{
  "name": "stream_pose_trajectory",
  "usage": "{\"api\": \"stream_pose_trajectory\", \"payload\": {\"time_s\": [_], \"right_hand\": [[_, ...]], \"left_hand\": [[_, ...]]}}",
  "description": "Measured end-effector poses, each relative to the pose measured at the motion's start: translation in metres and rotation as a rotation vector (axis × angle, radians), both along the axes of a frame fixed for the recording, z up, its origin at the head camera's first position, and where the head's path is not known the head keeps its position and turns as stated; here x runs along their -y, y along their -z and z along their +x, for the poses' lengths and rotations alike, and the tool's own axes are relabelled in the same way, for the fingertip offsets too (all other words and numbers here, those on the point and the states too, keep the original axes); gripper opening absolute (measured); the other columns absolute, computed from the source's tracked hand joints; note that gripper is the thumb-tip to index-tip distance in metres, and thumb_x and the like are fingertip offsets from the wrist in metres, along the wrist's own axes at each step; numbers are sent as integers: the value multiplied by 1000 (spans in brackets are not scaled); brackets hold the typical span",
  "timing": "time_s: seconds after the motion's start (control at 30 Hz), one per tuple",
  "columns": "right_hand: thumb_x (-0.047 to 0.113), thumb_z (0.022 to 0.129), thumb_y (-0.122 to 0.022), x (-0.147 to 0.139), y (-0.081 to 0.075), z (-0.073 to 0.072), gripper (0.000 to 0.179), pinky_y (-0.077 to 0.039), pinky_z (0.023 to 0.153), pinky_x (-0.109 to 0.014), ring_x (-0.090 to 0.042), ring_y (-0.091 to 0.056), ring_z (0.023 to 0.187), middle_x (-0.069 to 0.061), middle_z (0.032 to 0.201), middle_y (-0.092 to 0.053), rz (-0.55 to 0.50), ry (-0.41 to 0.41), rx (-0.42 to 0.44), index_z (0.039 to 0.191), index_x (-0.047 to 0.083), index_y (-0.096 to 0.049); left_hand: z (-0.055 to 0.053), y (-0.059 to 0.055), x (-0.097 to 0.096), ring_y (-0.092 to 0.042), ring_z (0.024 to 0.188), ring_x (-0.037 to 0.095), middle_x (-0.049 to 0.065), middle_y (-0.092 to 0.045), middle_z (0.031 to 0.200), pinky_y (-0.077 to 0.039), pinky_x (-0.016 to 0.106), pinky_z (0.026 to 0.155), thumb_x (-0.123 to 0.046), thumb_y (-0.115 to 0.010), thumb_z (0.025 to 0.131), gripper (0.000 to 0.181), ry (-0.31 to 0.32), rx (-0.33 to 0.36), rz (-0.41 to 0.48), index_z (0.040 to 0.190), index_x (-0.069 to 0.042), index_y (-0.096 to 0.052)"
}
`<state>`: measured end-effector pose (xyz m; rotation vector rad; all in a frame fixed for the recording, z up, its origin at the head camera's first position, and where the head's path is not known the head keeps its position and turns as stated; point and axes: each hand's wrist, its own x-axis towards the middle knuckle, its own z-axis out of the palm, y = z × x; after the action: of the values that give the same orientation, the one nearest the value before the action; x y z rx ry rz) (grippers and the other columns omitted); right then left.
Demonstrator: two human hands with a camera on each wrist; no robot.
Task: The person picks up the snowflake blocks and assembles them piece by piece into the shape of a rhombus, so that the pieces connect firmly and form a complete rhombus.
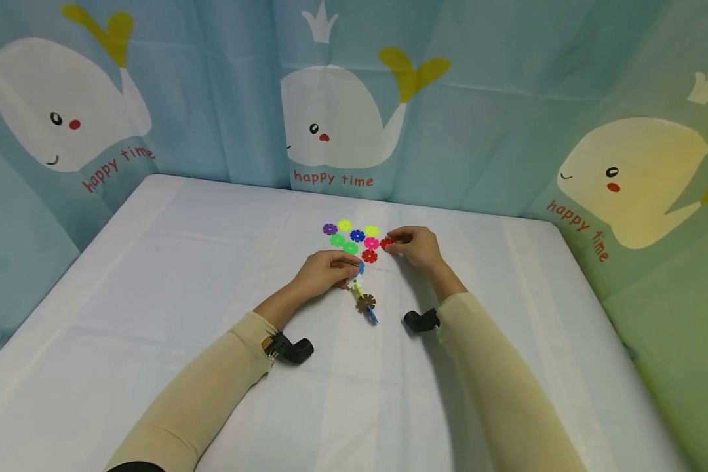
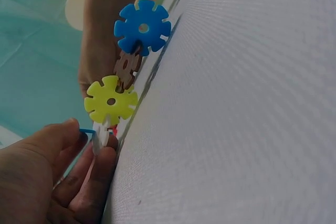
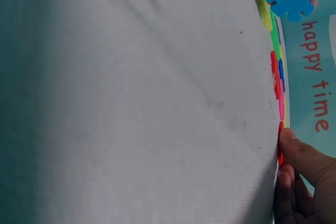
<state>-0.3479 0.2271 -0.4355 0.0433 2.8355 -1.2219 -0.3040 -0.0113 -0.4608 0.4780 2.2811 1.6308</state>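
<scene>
My left hand (image 1: 324, 270) pinches one end of a chain of notched plastic snowflake discs. The chain runs toward me: a light blue disc (image 1: 362, 267), a white disc (image 1: 354, 282), a yellow disc (image 2: 111, 101), a brown disc (image 1: 366, 303) and a blue disc (image 2: 143, 27) at the free end. In the left wrist view the fingers partly cover the white and light blue pieces. My right hand (image 1: 415, 246) has thumb and fingers on a red disc (image 3: 281, 142), low at the tabletop, right of the loose discs.
Loose discs lie flat just beyond my hands: purple (image 1: 330, 229), dark blue (image 1: 357, 235), pink (image 1: 371, 243), another red disc (image 1: 369, 256), plus green and yellow ones. A white cloth covers the table (image 1: 212, 262). A whale-print curtain (image 1: 236, 98) hangs behind it.
</scene>
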Motion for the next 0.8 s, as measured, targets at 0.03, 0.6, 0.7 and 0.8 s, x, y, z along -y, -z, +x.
{"api": "stream_pose_trajectory", "payload": {"time_s": [0.03, 0.6, 0.7, 0.8], "right_hand": [[17, 87, -77, 0, 0, 0, 33, -48, 80, -26, -22, -59, 94, -13, 112, -70, 3, -1, -1, 117, 4, -71], [17, 90, -73, 3, -13, 2, 30, -46, 83, -31, -24, -52, 95, -15, 109, -64, 105, -88, 94, 116, 4, -67], [17, 89, -74, 2, -14, 3, 31, -45, 82, -30, -24, -50, 93, -14, 105, -61, 116, -98, 81, 113, 2, -63], [17, 88, -75, 1, -11, 4, 32, -44, 82, -31, -24, -49, 94, -13, 103, -57, 106, -87, 59, 111, 2, -59]], "left_hand": [[0, 0, 0, -68, 79, 13, 5, -72, 107, -59, 26, 72, -24, -68, 94, 27, 1, -1, -5, 119, -13, -70], [0, 0, -2, -67, 77, 13, 5, -72, 103, -58, 25, 71, -23, -70, 93, 28, 11, -18, -32, 119, -12, -70], [0, -1, -2, -67, 78, 13, 5, -72, 104, -58, 25, 71, -23, -70, 93, 28, 8, -22, -36, 119, -12, -70], [1, -2, -1, -67, 81, 13, 5, -72, 105, -58, 25, 73, -22, -70, 93, 28, 9, -21, -36, 119, -11, -70]]}}
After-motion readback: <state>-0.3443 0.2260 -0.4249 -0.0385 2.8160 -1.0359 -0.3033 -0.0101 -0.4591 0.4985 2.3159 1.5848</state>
